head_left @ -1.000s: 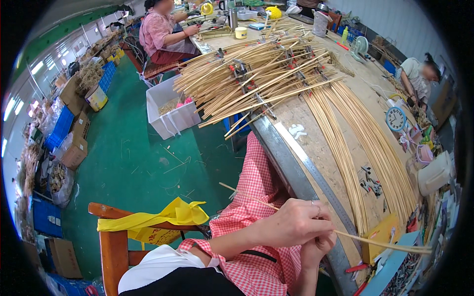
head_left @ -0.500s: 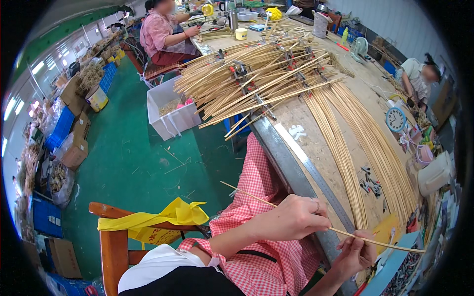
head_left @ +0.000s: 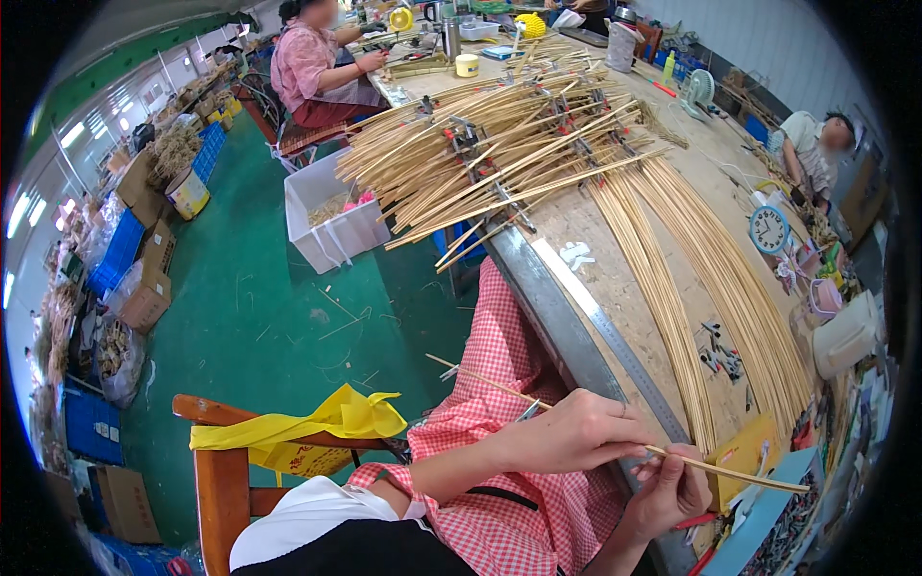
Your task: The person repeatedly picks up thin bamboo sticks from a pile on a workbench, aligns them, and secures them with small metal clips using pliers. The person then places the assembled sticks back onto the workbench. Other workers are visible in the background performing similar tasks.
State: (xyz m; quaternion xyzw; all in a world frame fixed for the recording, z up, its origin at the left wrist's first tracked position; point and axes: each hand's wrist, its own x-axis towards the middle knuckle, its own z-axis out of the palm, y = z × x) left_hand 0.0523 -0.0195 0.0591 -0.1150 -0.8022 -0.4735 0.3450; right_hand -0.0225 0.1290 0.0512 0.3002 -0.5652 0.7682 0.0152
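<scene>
A long thin bamboo strip (head_left: 759, 479) slants across my lap and past the table's near edge. My left hand (head_left: 588, 434) is closed around its middle, with one end sticking out to the left over the checked cloth on my lap. Close beside it, my right hand (head_left: 669, 488) pinches the strip between thumb and fingers, and the other end runs out to the right. A small greyish piece shows under the strip just left of my left hand; its kind is unclear.
Clamped bamboo strips (head_left: 480, 154) are heaped on the table, with long strip bundles (head_left: 663, 326) beside a metal ruler (head_left: 615, 336). Small clips (head_left: 720, 355) lie nearby. A white bin (head_left: 336, 235) and wooden chair (head_left: 206, 480) stand left. Two people sit across the table.
Both hands have shifted slightly, the right one to the left and nearer my left hand. The strip's right end has moved a little left, and the greyish piece has come into view.
</scene>
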